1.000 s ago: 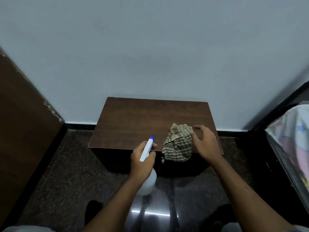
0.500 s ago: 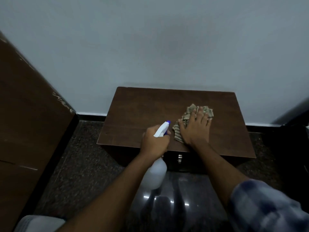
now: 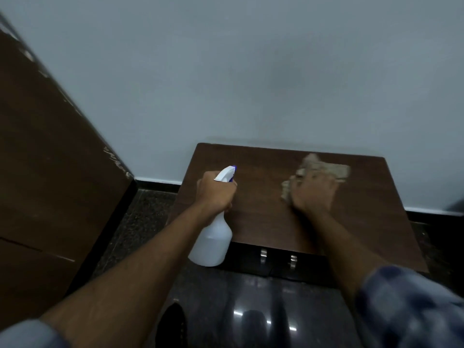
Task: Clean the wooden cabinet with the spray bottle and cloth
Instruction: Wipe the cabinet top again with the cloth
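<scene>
A low dark wooden cabinet [image 3: 261,217] stands against the wall, with two metal handles on its front. My left hand [image 3: 216,194] grips the neck of a white spray bottle [image 3: 213,243] with a blue-tipped nozzle, held over the cabinet's front left part. My right hand [image 3: 312,194] lies flat on a crumpled checked cloth [image 3: 324,167] and presses it onto the cabinet top toward the back right. The hand and cloth are blurred by motion.
A tall brown wooden panel [image 3: 50,172] stands on the left, close to the cabinet's side. A pale wall [image 3: 251,84] rises right behind the cabinet. The floor [image 3: 251,310] in front is dark polished stone with light reflections.
My right hand has pushed the cloth from the front edge toward the back right of the cabinet top. My left hand has carried the bottle leftward. The camera has come closer.
</scene>
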Demonstrator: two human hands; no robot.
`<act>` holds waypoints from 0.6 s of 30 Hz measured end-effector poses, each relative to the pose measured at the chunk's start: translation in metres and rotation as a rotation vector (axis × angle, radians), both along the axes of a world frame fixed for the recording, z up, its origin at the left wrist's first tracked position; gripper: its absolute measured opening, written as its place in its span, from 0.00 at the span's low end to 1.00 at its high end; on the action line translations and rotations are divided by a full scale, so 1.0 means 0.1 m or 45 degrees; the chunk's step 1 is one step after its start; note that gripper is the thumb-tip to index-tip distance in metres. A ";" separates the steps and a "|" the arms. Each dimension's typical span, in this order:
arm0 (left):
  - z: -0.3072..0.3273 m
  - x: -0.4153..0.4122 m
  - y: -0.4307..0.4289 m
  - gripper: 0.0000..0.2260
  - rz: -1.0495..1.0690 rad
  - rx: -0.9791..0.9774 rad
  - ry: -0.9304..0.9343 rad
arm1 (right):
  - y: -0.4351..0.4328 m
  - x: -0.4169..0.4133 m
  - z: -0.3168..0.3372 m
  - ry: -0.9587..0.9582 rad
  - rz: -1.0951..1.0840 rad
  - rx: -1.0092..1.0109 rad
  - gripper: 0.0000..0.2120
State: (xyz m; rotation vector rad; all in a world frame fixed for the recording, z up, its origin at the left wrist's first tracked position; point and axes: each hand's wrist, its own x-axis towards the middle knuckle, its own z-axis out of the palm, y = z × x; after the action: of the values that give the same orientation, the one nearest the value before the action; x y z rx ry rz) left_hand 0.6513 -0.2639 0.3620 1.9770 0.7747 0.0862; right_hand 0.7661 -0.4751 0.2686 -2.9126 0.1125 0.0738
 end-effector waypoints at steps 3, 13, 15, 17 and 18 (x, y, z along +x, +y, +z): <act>0.02 0.07 0.26 0.09 -0.032 0.094 0.045 | 0.68 -0.41 -0.12 -0.012 0.568 -0.054 0.32; -0.06 -0.23 0.99 0.07 0.116 0.008 -0.004 | 1.28 0.08 0.01 0.001 0.248 0.023 0.33; -0.03 -0.33 1.11 0.09 0.137 -0.036 -0.010 | 1.75 0.02 0.01 0.010 0.595 0.005 0.31; -0.04 -0.43 1.21 0.13 0.155 -0.075 -0.008 | 2.00 -0.28 -0.07 -0.028 0.942 -0.027 0.31; -0.06 -0.49 1.26 0.12 0.161 -0.077 -0.004 | 2.01 -0.45 -0.12 -0.058 1.043 -0.002 0.31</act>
State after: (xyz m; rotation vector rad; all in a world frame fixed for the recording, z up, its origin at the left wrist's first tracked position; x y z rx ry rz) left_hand 0.6026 -0.1380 0.3564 1.8693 0.8903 0.1389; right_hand 0.7215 -0.2742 0.2562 -2.7481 -1.0760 0.1358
